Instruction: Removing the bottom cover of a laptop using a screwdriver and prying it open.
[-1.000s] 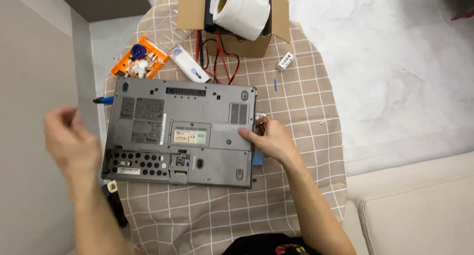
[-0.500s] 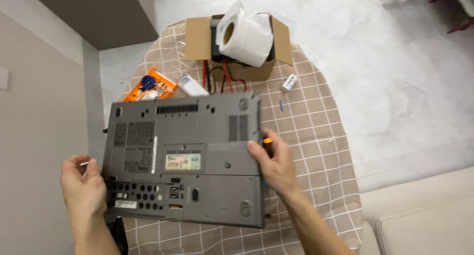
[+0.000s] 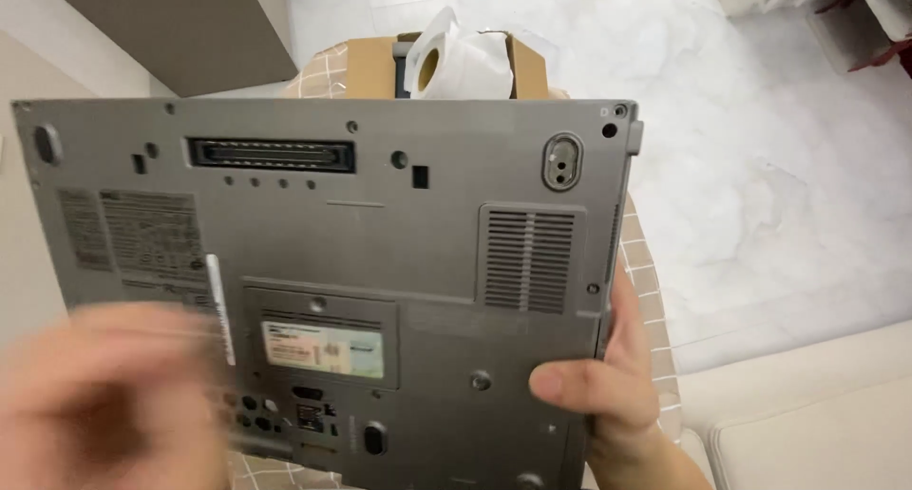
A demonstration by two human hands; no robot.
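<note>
Lifted off the checked cloth, the grey laptop [image 3: 323,281] now hung underside-up near the camera, right hand [image 3: 608,386] clamping its edge, left hand [image 3: 104,395] blurred, grip unclear; screws all looked seated

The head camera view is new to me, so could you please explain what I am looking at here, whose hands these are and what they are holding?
The picture comes from a camera worn on a person's head, looking down at their own two bare hands; there is no machine.

The big grey slab filling the view is a laptop seen from its underside, with vent slits, a long connector slot and labels showing. It is lifted close to the camera.

The right hand grips its right edge, thumb lying on the underside. The left hand is at the lower left, in front of the laptop, but too blurred to tell whether it grips it.

Behind the top edge stands a cardboard box with a roll of white tissue paper on it. A checked tablecloth peeks out beside the laptop, above a pale marble floor.
</note>
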